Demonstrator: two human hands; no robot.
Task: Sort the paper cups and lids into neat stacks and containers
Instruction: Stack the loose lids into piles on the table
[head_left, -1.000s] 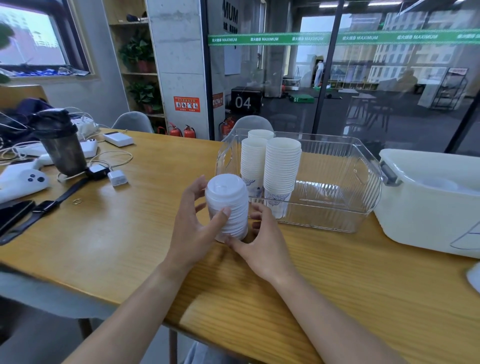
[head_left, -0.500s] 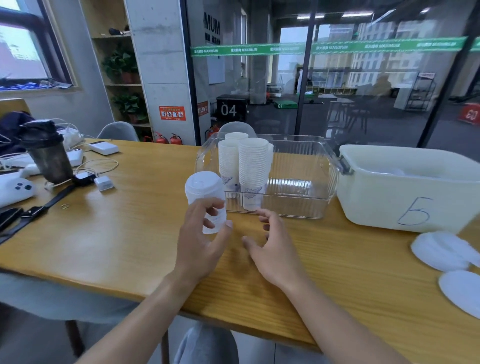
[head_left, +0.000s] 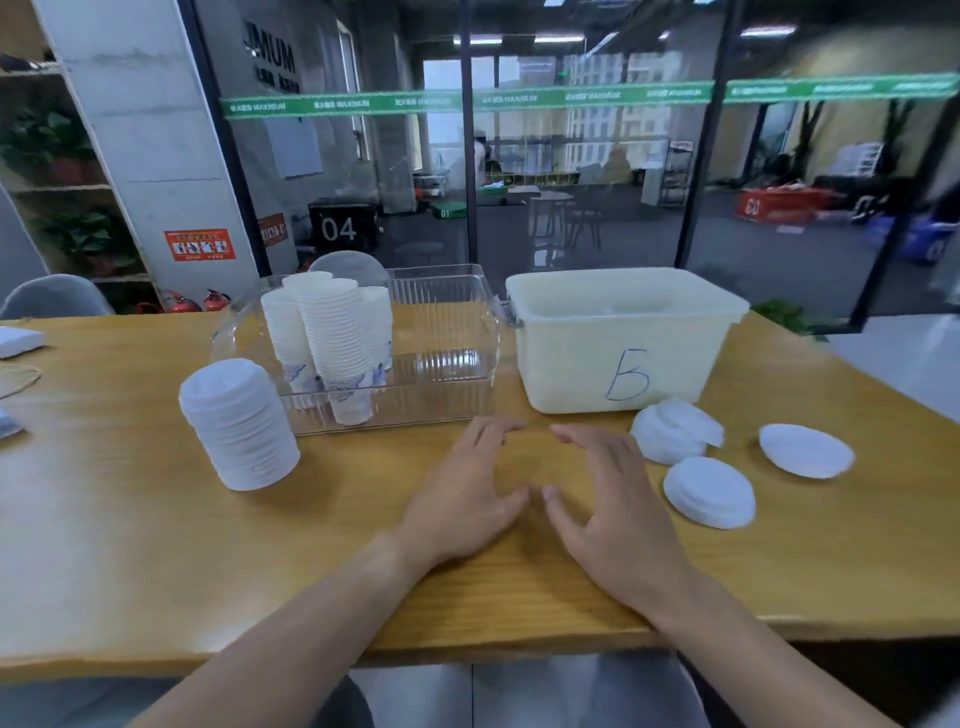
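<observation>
Hovering hands, lids & cups on the table

Both hands sit low over the wooden table (head_left: 130, 519), side by side, near the front edge. Left hand (head_left: 467, 499) has its fingers spread out & loose, holding nothing. Right hand (head_left: 613, 514) is the same: fingers out, relaxed, nothing in it. Thumbs point at each other w/ a small gap between. Can't tell if the palms touch the wood or float just above.

A tall stack of lids (head_left: 239, 423) stands on the table to the left, just beside the front left corner of the clear box (head_left: 447, 338). It leans a bit. Inside the clear box, at its left end, stand stacks of paper cups (head_left: 327, 338), white w/ blue marks low down. Rest of that box looks bare.

Right next to the clear box is the white tub (head_left: 623, 353), w/ a blue mark like a "5" or "B" on its front. Something white lies inside, too blurry to name.

In front of the tub, to the right of the right hand, lie loose lids: a small pile of lids (head_left: 675, 431) close to the tub, one flat lid (head_left: 709, 491) nearer the person, & another single lid (head_left: 805, 449) further right.
</observation>
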